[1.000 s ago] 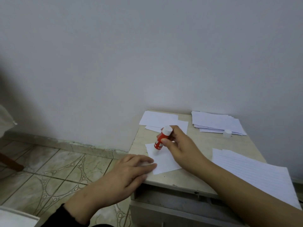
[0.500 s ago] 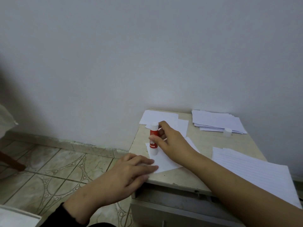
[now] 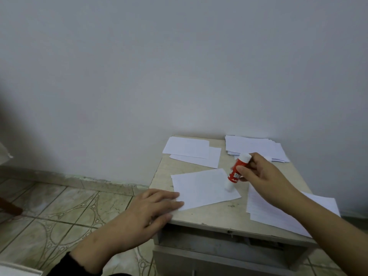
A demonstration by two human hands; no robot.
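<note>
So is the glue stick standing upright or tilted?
Tilted: the right hand holds the glue stick leaning, lower tip on the paper sheet.

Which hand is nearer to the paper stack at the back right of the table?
Right. The right hand, gripping the glue stick, is just in front of the paper stack; the left hand presses the near corner of the sheet, farther away.

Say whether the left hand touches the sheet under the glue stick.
Touching: head view shows fingertips of the left hand lying on the sheet at its near corner.
</note>
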